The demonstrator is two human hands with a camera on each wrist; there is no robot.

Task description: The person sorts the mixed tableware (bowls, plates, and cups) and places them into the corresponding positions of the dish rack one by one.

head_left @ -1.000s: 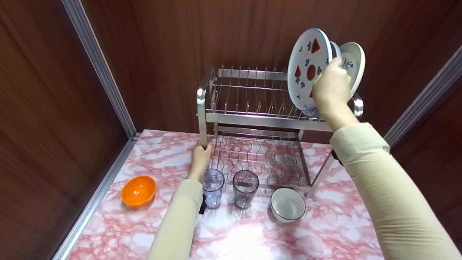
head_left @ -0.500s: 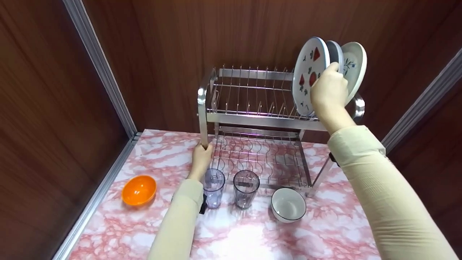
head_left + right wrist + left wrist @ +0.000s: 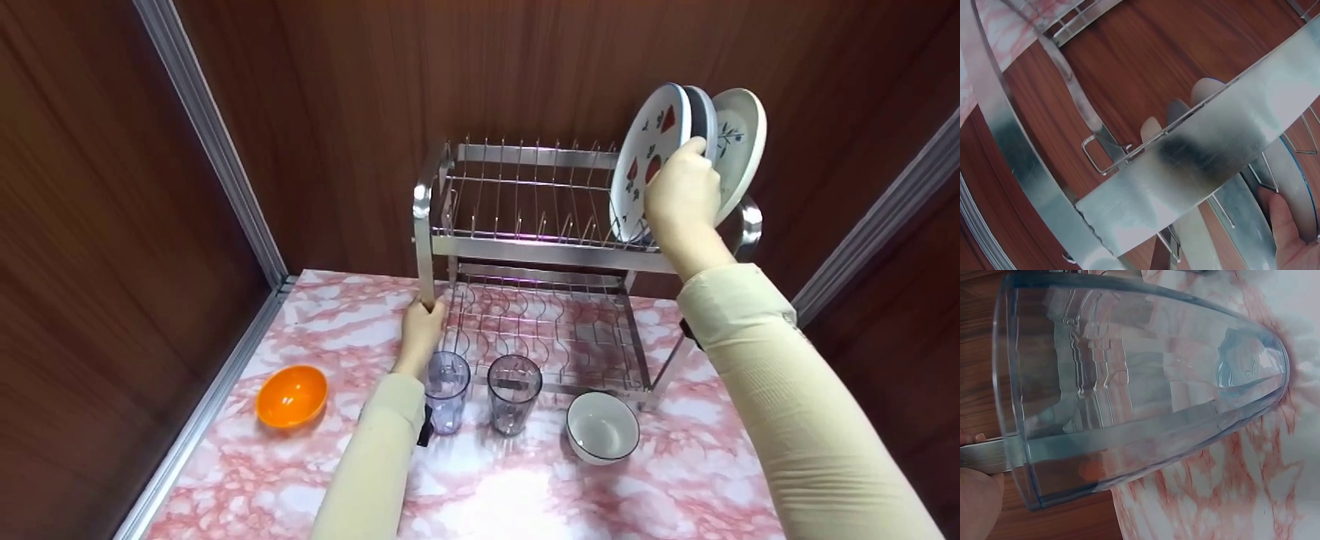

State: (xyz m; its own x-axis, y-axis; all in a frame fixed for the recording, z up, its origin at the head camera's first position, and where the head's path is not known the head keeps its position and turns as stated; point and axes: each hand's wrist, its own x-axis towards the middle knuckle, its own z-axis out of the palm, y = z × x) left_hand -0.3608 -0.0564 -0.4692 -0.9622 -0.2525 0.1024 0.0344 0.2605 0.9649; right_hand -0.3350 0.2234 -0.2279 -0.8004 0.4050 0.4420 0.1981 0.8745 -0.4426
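My right hand (image 3: 684, 191) holds the front edge of a white plate (image 3: 636, 161) with red wedge designs, standing on edge in the upper tier of a metal dish rack (image 3: 559, 252). In the right wrist view, fingers (image 3: 1286, 230) lie at the gap beside this plate; the rack's front bar hides part of it. A blue-grey plate (image 3: 706, 116) and a cream plate (image 3: 741, 139) with a blue flower stand to its right. My left hand (image 3: 421, 330) grips the rack's left post. Near its wrist stands a bluish clear tumbler (image 3: 1145, 371), large in the left wrist view.
A grey clear tumbler (image 3: 514, 394) and a white bowl (image 3: 602, 427) with a dark rim stand before the rack. An orange bowl (image 3: 292, 397) sits at the left on the pink marbled tabletop (image 3: 247, 480). Wood-look panels (image 3: 337, 112) enclose the back and sides.
The red-patterned plate has moved down and right, closer to the blue-grey plate, with my right hand on it. My left hand stays on the post.
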